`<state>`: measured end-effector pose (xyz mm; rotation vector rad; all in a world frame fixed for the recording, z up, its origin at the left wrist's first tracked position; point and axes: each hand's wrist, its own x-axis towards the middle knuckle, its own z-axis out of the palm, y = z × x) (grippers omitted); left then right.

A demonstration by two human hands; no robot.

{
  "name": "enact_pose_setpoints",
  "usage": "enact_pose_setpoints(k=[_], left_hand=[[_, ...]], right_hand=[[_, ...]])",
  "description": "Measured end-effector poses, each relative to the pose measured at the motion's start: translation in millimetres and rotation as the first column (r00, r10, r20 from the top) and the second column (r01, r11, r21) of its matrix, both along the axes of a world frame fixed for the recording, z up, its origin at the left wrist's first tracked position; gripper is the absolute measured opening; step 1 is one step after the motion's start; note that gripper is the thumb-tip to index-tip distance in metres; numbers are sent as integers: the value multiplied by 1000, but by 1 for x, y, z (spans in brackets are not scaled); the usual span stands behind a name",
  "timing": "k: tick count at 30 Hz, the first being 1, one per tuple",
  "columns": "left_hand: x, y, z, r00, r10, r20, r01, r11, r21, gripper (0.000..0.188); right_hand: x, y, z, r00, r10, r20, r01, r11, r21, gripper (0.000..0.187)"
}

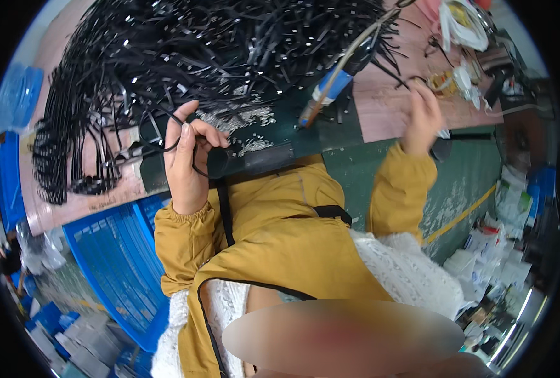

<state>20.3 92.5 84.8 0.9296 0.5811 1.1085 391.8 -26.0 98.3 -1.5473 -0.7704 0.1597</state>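
Observation:
My left hand (188,151) is closed around a thin black strap (142,129), which curves in loops beside the fingers and over the table's near edge. My right hand (423,120) is raised at the right, its fingers bent and smeared by motion. A black strip end reaches close to its fingertips; whether it is held cannot be made out. Ahead of both hands lies a large heap of black straps (229,50) with small shiny metal ends. Between the hands, a blue-bodied tool (333,87) with a brownish tip and a cable points down toward the table.
Small silvery bits (254,145) lie on the dark mat (308,135). White and yellow bundles (462,28) sit on the pink tabletop (387,113) at the far right. A blue plastic crate (113,264) stands at the lower left. Bags and papers (481,264) lie at the right.

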Motion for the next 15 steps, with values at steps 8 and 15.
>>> enact_pose_setpoints(k=[8, 15], left_hand=[[36, -42, -23, 998, -37, 45, 43, 989, -139, 40], [35, -62, -66, 949, 295, -109, -223, 877, 426, 42]], right_hand=[[-58, -54, -20, 621, 743, -249, -695, 669, 262, 18], [-183, 37, -7, 584, 769, 259, -774, 624, -107, 3]])
